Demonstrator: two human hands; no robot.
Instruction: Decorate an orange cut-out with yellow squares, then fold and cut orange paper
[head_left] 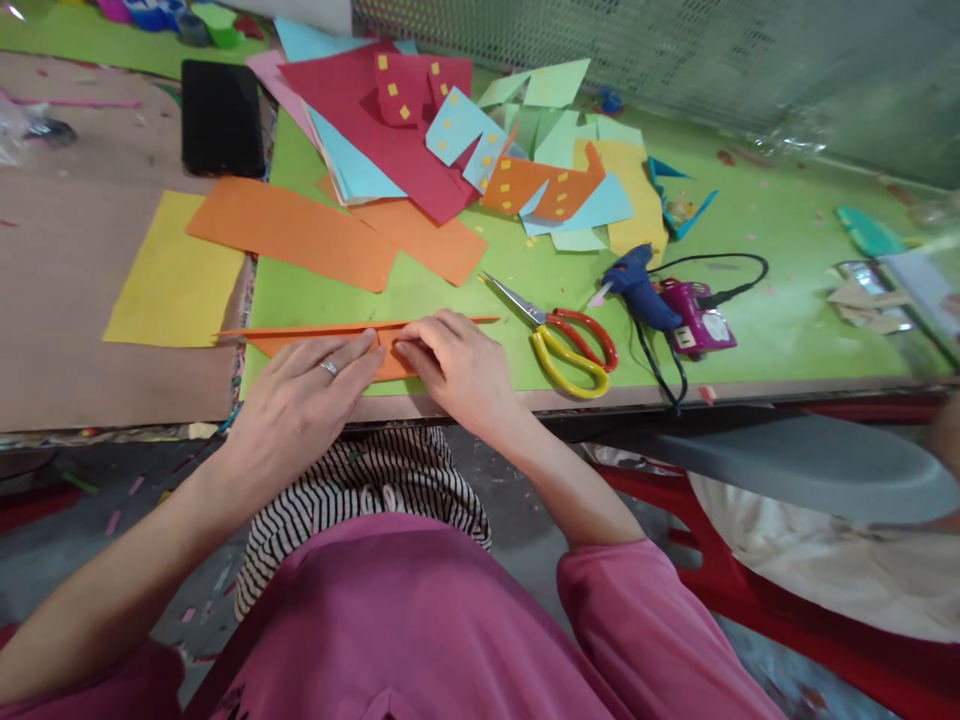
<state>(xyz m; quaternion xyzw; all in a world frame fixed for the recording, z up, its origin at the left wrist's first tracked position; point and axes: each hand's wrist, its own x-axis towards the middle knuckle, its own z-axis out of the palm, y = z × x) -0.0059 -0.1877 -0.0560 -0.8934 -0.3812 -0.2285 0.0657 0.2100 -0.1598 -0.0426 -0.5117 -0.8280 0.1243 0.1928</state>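
A folded strip of orange paper (pixel 394 367) lies at the table's near edge, its long back flap standing up a little. Across its left part rests my left hand (pixel 304 385), fingers stretched flat and pressing on the sheet. My right hand (pixel 457 365) pinches the paper near its middle, thumb against fingers. Both hands' fingertips almost meet at the fold. Scissors (pixel 544 325) with one red and one yellow handle lie to the right, blades slightly apart. Beyond the hands are two flat orange paper pieces (pixel 300 230) and a yellow sheet (pixel 176 270).
Cut paper shapes with yellow squares (pixel 544 185) lie at the back, beside a red sheet (pixel 352 100). A blue glue gun (pixel 641 285) and a purple power socket (pixel 697 320) with black cords sit right of the scissors. A black phone (pixel 222 117) lies back left.
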